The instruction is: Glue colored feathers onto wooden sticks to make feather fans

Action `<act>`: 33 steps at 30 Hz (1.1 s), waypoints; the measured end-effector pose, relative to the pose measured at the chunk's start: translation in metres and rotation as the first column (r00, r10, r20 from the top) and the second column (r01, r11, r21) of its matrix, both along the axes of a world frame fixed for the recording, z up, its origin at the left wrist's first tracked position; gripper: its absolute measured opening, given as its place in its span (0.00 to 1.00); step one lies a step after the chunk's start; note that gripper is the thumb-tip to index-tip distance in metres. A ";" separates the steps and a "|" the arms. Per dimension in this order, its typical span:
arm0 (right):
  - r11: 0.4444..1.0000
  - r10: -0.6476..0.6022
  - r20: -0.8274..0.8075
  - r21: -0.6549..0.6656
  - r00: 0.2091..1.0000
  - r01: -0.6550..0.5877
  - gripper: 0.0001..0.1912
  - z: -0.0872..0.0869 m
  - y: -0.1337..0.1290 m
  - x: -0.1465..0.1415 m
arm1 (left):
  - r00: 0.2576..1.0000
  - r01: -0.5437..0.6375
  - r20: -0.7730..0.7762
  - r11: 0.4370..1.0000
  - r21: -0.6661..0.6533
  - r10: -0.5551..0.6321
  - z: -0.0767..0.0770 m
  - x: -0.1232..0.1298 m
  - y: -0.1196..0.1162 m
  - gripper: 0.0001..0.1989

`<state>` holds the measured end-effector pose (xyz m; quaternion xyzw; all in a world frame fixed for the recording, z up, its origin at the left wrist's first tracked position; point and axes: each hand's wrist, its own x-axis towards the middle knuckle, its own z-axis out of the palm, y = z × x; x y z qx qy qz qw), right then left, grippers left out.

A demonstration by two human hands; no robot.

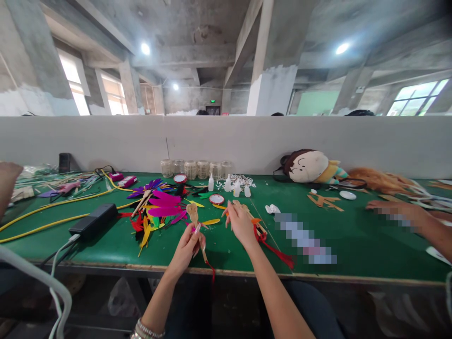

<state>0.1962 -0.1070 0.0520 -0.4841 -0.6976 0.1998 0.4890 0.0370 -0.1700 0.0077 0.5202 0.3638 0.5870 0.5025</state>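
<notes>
Forearms (271, 296) reach over near edge of green desk (226, 254). Left hand (184, 250) pinches tan wooden cut-out (192, 213), red cord (212, 272) dangling past desk edge. Right hand (241, 224) appears to grip second cut-out (249, 213) trailing red ribbon (277, 254). Dyed feathers (161, 203) lie just left. Snagged cord could tug cut-out loose; loose pinch could drop it.

A co-worker's pixelated fingers (391, 213)

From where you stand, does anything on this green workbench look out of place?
A stuffed doll lies on its side at the back of the bench. It looks odd: a toy, seemingly, among feathers and glue bottles.
</notes>
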 end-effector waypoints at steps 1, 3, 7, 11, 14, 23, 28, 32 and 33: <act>0.998 -0.007 0.078 -0.060 0.997 0.011 0.21 -0.002 0.000 -0.002 | 1.000 0.005 0.002 1.000 0.002 -0.005 0.000 0.000 0.000 0.21; 0.987 0.006 0.215 -0.156 0.977 0.028 0.14 -0.006 -0.001 -0.007 | 1.000 0.016 0.002 1.000 0.007 -0.016 -0.001 0.000 0.001 0.22; 0.992 0.054 0.359 -0.130 0.932 -0.007 0.08 -0.011 -0.005 -0.016 | 1.000 0.028 -0.001 1.000 0.002 -0.028 -0.002 -0.001 0.002 0.23; 0.978 0.189 0.319 -0.146 0.929 -0.149 0.09 -0.014 -0.006 -0.017 | 1.000 0.001 0.006 1.000 0.004 -0.001 -0.003 -0.002 0.002 0.23; 0.945 0.308 0.283 -0.206 0.908 -0.255 0.13 -0.012 -0.009 -0.015 | 0.999 -0.040 0.022 0.999 -0.004 0.040 -0.003 -0.002 0.002 0.22; 0.850 0.451 0.196 -0.391 0.871 -0.352 0.15 0.025 -0.019 0.027 | 0.998 -0.032 0.054 0.999 -0.038 0.034 0.001 -0.001 0.001 0.23; 0.686 0.528 0.190 -0.670 0.828 -0.284 0.19 0.038 -0.019 0.091 | 0.949 -0.204 0.222 0.973 -0.108 0.224 0.001 -0.004 0.003 0.20; 0.896 -0.045 0.513 -0.359 0.857 0.262 0.19 0.026 0.006 0.141 | 0.898 -0.271 0.309 0.948 -0.169 0.312 0.001 -0.006 0.008 0.21; 0.849 -0.202 0.586 -0.294 0.785 0.438 0.21 0.020 0.014 0.150 | 0.909 -0.248 0.298 0.953 -0.172 0.291 0.000 -0.006 0.009 0.21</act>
